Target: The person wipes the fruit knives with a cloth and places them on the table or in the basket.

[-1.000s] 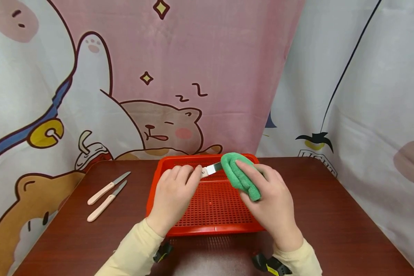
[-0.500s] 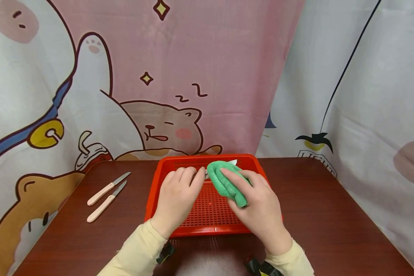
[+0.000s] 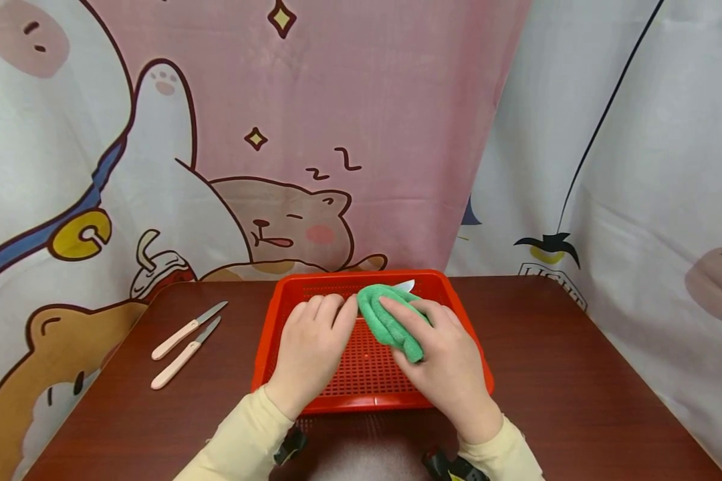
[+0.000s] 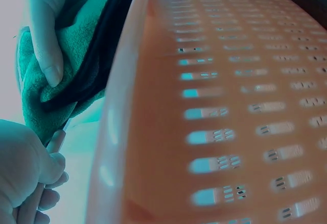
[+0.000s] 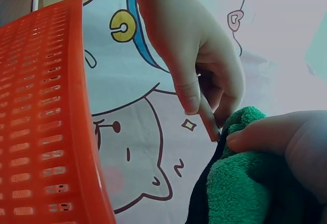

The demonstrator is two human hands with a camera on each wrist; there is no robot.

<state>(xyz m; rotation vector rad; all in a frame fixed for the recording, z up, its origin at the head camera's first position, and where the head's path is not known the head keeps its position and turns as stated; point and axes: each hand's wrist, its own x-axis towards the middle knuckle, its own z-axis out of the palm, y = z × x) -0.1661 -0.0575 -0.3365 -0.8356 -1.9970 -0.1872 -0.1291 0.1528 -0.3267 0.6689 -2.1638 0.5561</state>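
My left hand (image 3: 311, 341) grips a paring knife by its pale handle (image 5: 207, 117), which shows between thumb and fingers in the right wrist view. A folded green cloth (image 3: 386, 324) is wrapped over the blade, held in my right hand (image 3: 448, 357) with the thumb pressed on it in the right wrist view. Only the blade tip (image 3: 405, 286) sticks out beyond the cloth; the rest of the blade is hidden. The cloth's near end lies close to the left fingers. Both hands are above a red perforated basket (image 3: 376, 402).
On the left of the dark brown table (image 3: 577, 374) lie two more pale-handled knives, an upper knife (image 3: 177, 339) and a lower knife (image 3: 177, 364), side by side with blades pointing away. Behind the table hangs a curtain (image 3: 397, 133) printed with cartoon animals.
My right hand slid the cloth leftward along the blade toward the handle. The bare metal by the left hand became covered, and the tip came out at the far side. The left hand barely moved.
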